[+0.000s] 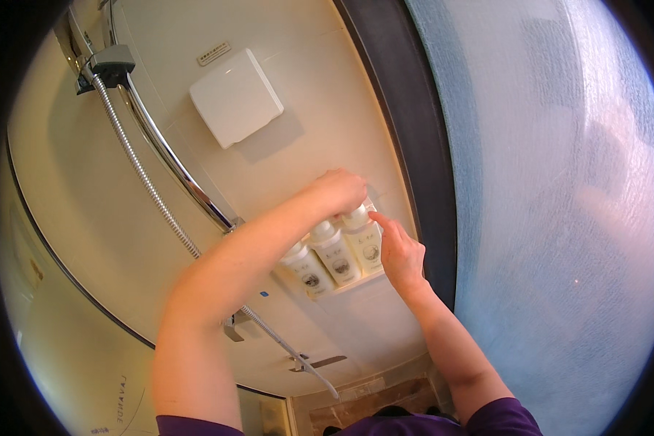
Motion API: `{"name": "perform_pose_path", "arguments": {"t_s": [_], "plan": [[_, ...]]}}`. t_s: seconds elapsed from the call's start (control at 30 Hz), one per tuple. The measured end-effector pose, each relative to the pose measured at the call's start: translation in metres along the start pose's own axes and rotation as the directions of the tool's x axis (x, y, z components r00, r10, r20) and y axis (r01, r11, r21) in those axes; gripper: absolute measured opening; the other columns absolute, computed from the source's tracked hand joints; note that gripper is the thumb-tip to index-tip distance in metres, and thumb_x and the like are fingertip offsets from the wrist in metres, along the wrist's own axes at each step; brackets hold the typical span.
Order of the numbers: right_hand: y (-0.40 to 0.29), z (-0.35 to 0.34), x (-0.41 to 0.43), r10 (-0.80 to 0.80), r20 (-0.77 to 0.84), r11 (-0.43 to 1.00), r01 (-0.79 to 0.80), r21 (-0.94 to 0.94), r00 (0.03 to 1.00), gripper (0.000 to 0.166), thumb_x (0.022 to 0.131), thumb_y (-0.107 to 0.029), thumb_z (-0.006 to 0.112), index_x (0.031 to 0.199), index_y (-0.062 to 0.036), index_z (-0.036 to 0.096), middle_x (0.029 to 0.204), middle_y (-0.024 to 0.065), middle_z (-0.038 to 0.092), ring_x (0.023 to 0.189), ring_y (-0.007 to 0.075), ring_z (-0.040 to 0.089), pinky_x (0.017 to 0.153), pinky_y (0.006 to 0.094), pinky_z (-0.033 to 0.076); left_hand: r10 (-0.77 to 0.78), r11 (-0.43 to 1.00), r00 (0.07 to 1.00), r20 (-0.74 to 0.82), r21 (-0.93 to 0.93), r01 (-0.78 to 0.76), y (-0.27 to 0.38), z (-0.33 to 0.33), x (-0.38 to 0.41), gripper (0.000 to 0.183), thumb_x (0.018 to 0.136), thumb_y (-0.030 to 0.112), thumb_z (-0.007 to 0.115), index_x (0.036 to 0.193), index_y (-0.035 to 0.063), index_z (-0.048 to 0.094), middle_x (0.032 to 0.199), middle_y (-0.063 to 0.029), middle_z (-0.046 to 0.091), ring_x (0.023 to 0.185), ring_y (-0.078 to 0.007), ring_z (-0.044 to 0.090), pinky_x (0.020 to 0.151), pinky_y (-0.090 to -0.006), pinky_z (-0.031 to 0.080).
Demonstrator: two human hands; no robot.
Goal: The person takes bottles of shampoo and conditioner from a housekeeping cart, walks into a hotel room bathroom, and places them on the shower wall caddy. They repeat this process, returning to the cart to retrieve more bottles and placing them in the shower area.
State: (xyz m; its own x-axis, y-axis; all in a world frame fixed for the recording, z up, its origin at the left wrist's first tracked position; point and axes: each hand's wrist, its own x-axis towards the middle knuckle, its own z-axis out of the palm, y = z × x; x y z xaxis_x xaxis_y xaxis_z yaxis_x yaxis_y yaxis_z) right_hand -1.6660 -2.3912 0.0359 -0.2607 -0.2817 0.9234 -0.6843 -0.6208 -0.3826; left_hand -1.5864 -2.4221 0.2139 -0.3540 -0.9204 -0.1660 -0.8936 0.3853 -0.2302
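Note:
Three white pump bottles, a left one (307, 273), a middle one (338, 259) and a right one (369, 245), stand side by side in a wall-mounted holder (354, 284). My left hand (342, 189) reaches across to the top of the right bottle, its fingers bent down and largely hidden behind the hand. Beside that bottle's white neck is my right hand (400, 245), index finger extended towards it and the other fingers curled. Whether either hand grips the bottle cannot be seen.
A chrome shower rail (163, 147) and a flexible metal hose (136, 163) run down the wall at left. Above the bottles is a white square wall box (237, 98). A dark door frame (414, 109) and frosted glass (523, 218) border the right. Metal fittings (319, 362) project low down.

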Motion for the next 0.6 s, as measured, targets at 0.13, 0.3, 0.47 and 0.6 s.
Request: {"name": "perform_pose_path", "arguments": {"t_s": [0.13, 0.3, 0.47, 0.6], "plan": [[0.002, 0.001, 0.002, -0.016, -0.013, 1.0, 0.016, -0.009, 1.0, 0.041, 0.072, 0.007, 0.05, 0.105, -0.0161, 0.059, 0.069, 0.0, 0.057, 0.047, 0.0168, 0.054, 0.04, 0.0271, 0.042, -0.175, 0.955, 0.943, 0.282, -0.186, 0.232, 0.003, -0.018, 0.005, 0.044, 0.088, 0.04, 0.041, 0.091, -0.0013, 0.057, 0.066, -0.0151, 0.062, 0.047, -0.0251, 0.056, 0.054, -0.0376, 0.049], [-0.004, 0.0, -0.001, 0.002, -0.005, 1.0, -0.002, 0.001, 1.0, 0.039, 0.073, 0.006, 0.05, 0.106, -0.0144, 0.058, 0.071, 0.0011, 0.061, 0.05, 0.0174, 0.057, 0.041, 0.0278, 0.044, 0.564, 0.823, 0.825, -0.037, -0.056, -0.565, -0.043, -0.018, -0.022, 0.032, 0.084, 0.014, 0.056, 0.114, 0.0044, 0.055, 0.105, -0.0143, 0.059, 0.091, -0.0235, 0.06, 0.079, -0.0332, 0.049], [-0.004, 0.001, -0.004, 0.025, 0.008, 1.0, -0.025, -0.014, 1.0, 0.04, 0.074, 0.006, 0.05, 0.109, -0.0139, 0.056, 0.074, 0.0035, 0.064, 0.053, 0.0186, 0.059, 0.043, 0.0283, 0.045, 0.551, 0.829, 0.83, -0.09, -0.058, -0.556, -0.046, -0.012, -0.027, 0.034, 0.084, 0.011, 0.056, 0.118, 0.0067, 0.052, 0.113, -0.0129, 0.054, 0.096, -0.028, 0.055, 0.082, -0.0375, 0.045], [-0.004, -0.002, -0.003, 0.021, 0.041, 0.999, -0.02, -0.044, 0.999, 0.041, 0.074, 0.005, 0.05, 0.11, -0.0136, 0.054, 0.075, 0.0049, 0.064, 0.054, 0.0196, 0.06, 0.044, 0.0293, 0.046, 0.321, 0.947, 0.94, -0.116, 0.043, -0.318, -0.033, -0.009, -0.028, 0.032, 0.087, 0.029, 0.052, 0.106, 0.0035, 0.058, 0.104, -0.0152, 0.058, 0.089, -0.0308, 0.056, 0.076, -0.0382, 0.045]]}}
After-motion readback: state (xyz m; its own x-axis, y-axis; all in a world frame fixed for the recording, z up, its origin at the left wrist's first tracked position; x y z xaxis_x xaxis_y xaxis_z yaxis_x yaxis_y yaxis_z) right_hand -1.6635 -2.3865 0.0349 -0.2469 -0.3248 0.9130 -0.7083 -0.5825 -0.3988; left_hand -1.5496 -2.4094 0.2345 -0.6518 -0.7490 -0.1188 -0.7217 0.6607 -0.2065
